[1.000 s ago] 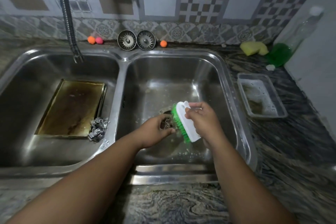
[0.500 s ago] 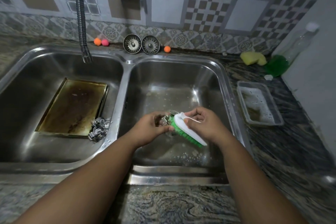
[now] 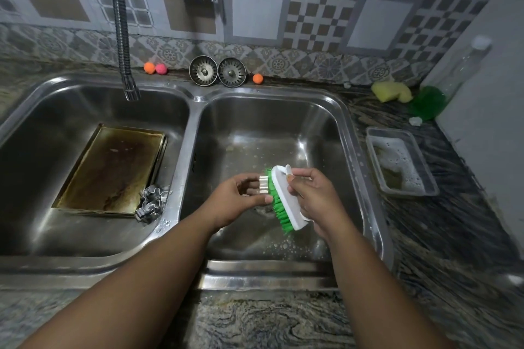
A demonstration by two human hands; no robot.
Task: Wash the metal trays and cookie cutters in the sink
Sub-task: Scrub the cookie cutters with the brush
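Over the right basin point(image 3: 326, 127) of the double sink, my left hand point(image 3: 236, 197) grips a small metal cookie cutter point(image 3: 263, 185). My right hand point(image 3: 314, 195) holds a white scrub brush point(image 3: 286, 201) with green bristles, and the bristles press against the cutter. A stained metal tray point(image 3: 113, 170) lies flat in the left basin point(image 3: 42, 110). A small pile of cookie cutters point(image 3: 151, 202) rests at the tray's near right corner.
A flexible faucet hose point(image 3: 122, 25) hangs over the left basin. Two sink strainers point(image 3: 217, 71) and small coloured balls point(image 3: 154, 68) sit on the back ledge. On the right counter are a soapy plastic tub point(image 3: 402, 161), a yellow sponge point(image 3: 391, 91), a green scrubber point(image 3: 428, 102) and a bottle point(image 3: 465, 65).
The brush has tilted back up and slid along the cutter; the cutter's ribbed edge now shows between my left fingers. Both hands stay over the right basin.
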